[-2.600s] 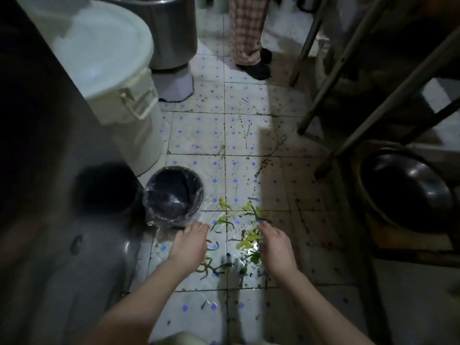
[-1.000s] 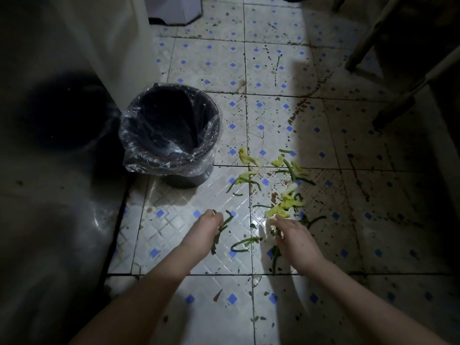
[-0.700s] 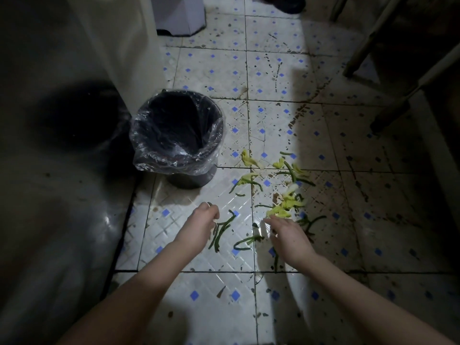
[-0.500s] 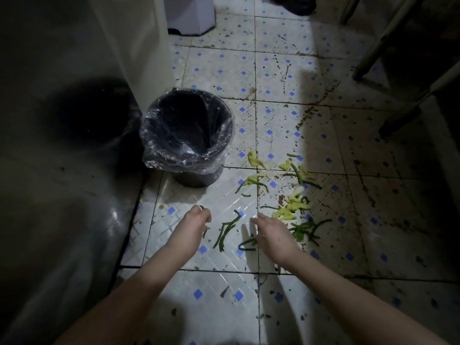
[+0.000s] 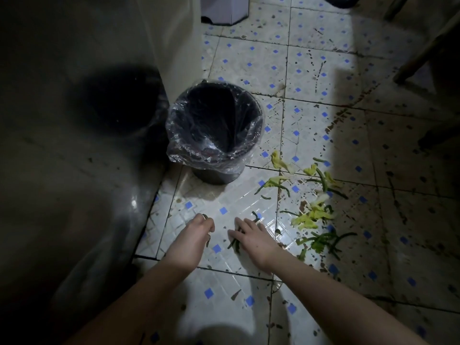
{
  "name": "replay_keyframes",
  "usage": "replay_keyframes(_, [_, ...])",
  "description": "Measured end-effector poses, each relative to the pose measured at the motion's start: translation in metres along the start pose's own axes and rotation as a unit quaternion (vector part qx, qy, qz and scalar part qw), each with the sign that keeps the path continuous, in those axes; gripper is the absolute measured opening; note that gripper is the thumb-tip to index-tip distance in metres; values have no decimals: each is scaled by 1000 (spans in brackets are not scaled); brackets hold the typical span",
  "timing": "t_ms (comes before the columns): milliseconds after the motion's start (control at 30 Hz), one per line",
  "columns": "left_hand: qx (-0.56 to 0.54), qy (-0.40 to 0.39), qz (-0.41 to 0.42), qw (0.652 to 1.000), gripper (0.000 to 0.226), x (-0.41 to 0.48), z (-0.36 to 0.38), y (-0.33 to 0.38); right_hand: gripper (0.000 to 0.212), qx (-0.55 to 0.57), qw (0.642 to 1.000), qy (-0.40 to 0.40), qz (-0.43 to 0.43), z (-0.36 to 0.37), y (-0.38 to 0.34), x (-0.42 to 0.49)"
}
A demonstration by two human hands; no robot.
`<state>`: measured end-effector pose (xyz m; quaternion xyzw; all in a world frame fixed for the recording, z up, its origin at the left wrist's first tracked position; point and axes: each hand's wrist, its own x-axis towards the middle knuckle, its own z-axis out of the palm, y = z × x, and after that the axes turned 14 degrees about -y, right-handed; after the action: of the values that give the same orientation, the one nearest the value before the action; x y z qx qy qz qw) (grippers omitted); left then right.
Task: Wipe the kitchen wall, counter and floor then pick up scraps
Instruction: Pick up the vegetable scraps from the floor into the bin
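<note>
Left hand [image 5: 196, 232] curls around thin green scraps; right hand [image 5: 251, 235] lies flat, fingers spread, on limp green stems [image 5: 235, 241] on glossy blue-dotted tiled floor [image 5: 224, 290].

A small round black bin lined with a clear plastic bag [image 5: 215, 130] stands on the white tiled floor with blue squares [image 5: 311, 70], against a tall pale cabinet side [image 5: 171, 46] to its left. Right of the bin and a little nearer the camera, yellow-green leafy vegetable scraps and dark green stems [image 5: 313, 212] lie scattered on the tiles. Nearer still, in front of the bin, the left hand [image 5: 193, 237] and right hand [image 5: 254, 239] sit side by side, the right one resting on a few dark green stems [image 5: 235, 242]. Slanted wooden legs [image 5: 420, 53] stand at far right.
</note>
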<state>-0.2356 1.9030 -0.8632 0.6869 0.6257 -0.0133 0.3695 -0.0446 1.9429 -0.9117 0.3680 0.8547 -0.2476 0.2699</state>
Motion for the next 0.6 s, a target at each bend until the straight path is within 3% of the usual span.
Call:
replay_keyframes(233, [-10, 2, -5, 1000, 15, -1, -3, 5, 50, -26, 1000, 2, -2, 4, 9, -9])
replay_keyframes(600, [-1, 19, 23, 1000, 19, 2, -19, 16, 43, 26, 999, -23, 34, -2, 10, -15])
